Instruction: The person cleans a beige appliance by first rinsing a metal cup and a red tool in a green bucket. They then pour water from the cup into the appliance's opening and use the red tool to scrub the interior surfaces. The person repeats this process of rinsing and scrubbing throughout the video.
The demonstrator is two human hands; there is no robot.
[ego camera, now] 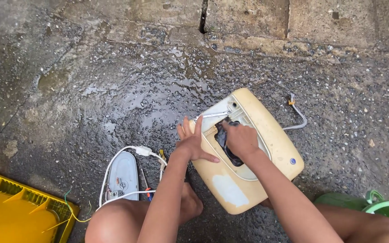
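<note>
A yellowed plastic appliance housing point(266, 135) lies on the wet ground with an opening in its top. My left hand point(192, 141) rests flat on the housing's left edge, fingers spread. My right hand point(240, 137) reaches into the opening and presses on a dark part point(223, 141) inside; whether it grips that part I cannot tell. A thin metal rod point(210, 115) lies across the housing just above my left fingers.
A grey cover panel point(123, 173) with a white cable point(140, 150) lies at left beside my knee. A screwdriver point(146, 186) sits next to it. A yellow crate point(19, 211) is bottom left, a green bucket point(386, 207) bottom right. A grey hose point(298, 118) trails right.
</note>
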